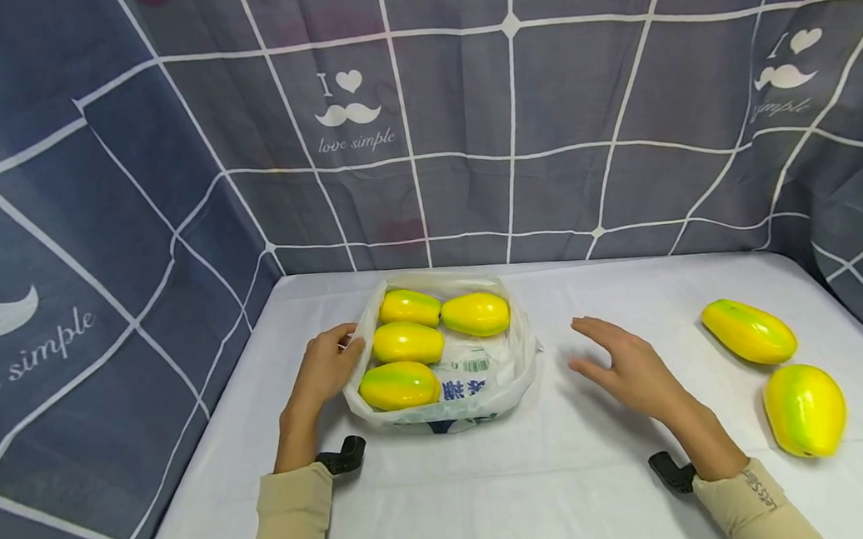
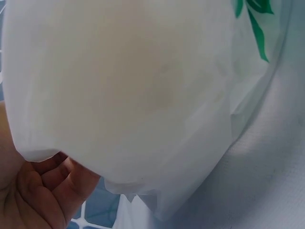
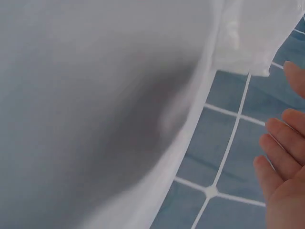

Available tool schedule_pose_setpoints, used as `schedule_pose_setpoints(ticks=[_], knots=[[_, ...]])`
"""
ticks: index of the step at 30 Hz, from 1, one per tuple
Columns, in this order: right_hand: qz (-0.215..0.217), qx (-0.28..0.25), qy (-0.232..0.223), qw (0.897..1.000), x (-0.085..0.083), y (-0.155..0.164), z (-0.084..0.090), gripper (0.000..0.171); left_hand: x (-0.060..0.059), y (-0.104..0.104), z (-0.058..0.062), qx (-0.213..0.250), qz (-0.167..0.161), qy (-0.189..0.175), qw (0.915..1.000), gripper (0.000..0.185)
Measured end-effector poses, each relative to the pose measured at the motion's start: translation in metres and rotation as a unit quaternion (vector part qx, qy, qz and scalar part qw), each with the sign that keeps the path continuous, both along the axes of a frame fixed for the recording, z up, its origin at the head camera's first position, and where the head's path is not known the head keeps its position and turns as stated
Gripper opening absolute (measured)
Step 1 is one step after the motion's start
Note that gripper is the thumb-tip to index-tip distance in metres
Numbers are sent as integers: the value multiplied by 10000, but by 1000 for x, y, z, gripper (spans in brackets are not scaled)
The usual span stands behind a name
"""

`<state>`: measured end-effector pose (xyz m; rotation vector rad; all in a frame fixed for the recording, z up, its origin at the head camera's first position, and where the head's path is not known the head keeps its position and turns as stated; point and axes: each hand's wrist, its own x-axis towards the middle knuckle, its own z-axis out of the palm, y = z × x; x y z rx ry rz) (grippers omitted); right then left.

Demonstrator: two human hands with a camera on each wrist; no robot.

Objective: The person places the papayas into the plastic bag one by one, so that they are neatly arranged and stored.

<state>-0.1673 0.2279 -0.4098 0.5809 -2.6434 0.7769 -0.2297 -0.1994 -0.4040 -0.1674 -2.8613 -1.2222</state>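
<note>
A white plastic bag [image 1: 485, 391] stands on the table with its mouth rolled wide. Several glossy yellow-green papayas [image 1: 409, 343] lie inside, mostly along its left and far sides. My left hand [image 1: 327, 365] pinches the bag's left rim; in the left wrist view its curled fingers [image 2: 71, 186] show beside the plastic. To the right of the bag, my right hand [image 1: 626, 364] is held over the table, fingers extended and holding nothing. Beyond it, two more papayas lie on the table: one farther back [image 1: 749, 332], the other nearer [image 1: 805, 410].
A white cloth [image 1: 508, 498] covers the table. Dark grid-patterned curtains [image 1: 458, 117] hang behind it and along the left and right sides. Printed text and a barcode show on the bag's inner bottom. Each wrist wears a black camera mount [image 1: 343, 456].
</note>
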Motion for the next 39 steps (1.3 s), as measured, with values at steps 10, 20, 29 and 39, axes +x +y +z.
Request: schedule_pose_setpoints(ticks=[10, 20, 29, 39], knots=[[-352, 179, 223, 9990, 22, 43, 2, 61, 0, -1, 0, -29, 5, 88, 10000, 37], [-1017, 126, -285, 9943, 39, 93, 11, 69, 1, -1, 1, -19, -11, 51, 10000, 37], [-1957, 496, -619, 9775, 65, 140, 0, 68, 1, 1, 0, 14, -29, 122, 9999, 36], [-2702, 829, -1158, 9522, 76, 175, -6, 73, 1, -1, 1, -30, -26, 104, 9999, 37]])
